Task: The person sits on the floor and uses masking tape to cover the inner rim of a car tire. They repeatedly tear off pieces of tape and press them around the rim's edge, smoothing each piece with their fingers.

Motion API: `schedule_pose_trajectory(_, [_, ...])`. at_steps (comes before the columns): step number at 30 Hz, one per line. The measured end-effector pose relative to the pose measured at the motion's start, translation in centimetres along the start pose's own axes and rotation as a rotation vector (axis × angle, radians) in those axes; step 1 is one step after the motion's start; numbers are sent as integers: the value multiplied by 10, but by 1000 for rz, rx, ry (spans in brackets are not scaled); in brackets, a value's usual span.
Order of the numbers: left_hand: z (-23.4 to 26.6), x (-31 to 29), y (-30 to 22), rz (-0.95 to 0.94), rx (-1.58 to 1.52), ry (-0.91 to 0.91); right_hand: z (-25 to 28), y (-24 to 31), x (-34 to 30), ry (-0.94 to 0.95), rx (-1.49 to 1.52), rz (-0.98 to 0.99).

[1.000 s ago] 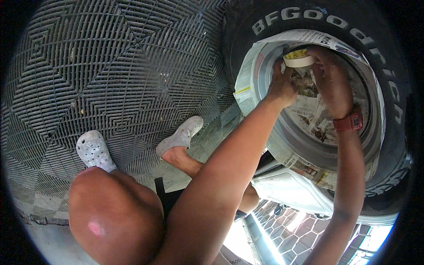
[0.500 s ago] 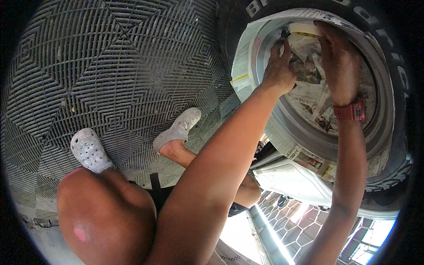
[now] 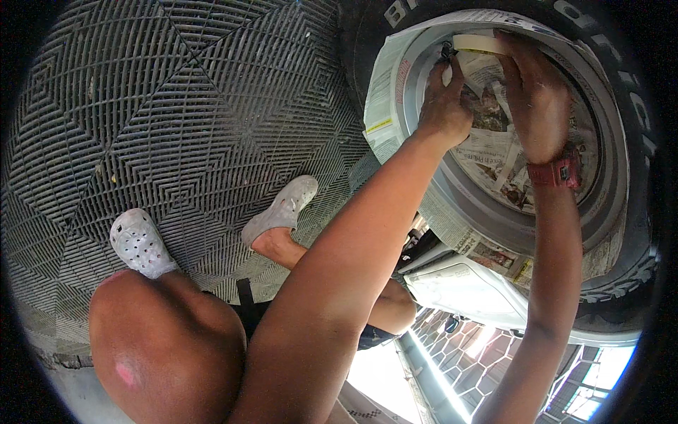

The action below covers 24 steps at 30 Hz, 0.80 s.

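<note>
A wheel rim (image 3: 433, 185) in a black tyre (image 3: 639, 92) fills the upper right, its middle covered with newspaper (image 3: 487, 152). Across the upper part of the rim runs a cream strip of masking tape (image 3: 480, 44). My right hand (image 3: 542, 106), with a red watch at the wrist, is closed on the strip's right end; its fingertips are partly hidden. My left hand (image 3: 446, 113) reaches thumb and forefinger to the left end, close beside a small dark part (image 3: 448, 49) at the rim. Its other fingers are curled.
More newspaper (image 3: 385, 106) is tucked around the rim against the tyre. A ribbed grey floor mat (image 3: 176, 106) spreads to the left. My bent knee (image 3: 166, 339) and grey clogs (image 3: 145, 244) are below. A white panel (image 3: 470, 290) lies beneath the wheel in the picture.
The view has shifted a little, so the wheel sits slightly further left and up. Both hands keep nearly the same places at the tape.
</note>
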<state>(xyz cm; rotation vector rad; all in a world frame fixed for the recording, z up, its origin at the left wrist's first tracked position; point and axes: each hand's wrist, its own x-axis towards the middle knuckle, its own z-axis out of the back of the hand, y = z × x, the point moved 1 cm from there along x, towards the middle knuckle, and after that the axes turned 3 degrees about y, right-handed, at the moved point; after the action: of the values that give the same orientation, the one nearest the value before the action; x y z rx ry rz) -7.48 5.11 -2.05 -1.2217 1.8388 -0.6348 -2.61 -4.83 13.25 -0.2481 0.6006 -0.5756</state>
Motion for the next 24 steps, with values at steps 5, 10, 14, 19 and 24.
schedule_pose_trajectory(5, [1,1,-5,-13,-3,-2,-2,0,1,-12,-7,-11])
schedule_pose_trajectory(10, [3,6,-20,98,28,9,-4,-2,-1,23,2,-6])
schedule_pose_trajectory(14, [8,4,-23,98,-3,75,-1,-1,-1,25,33,37])
schedule_pose_trajectory(19, [2,-1,-21,8,-88,5,6,2,0,81,32,67])
schedule_pose_trajectory(24, [-15,-3,-19,-24,19,-96,8,6,-6,137,62,83])
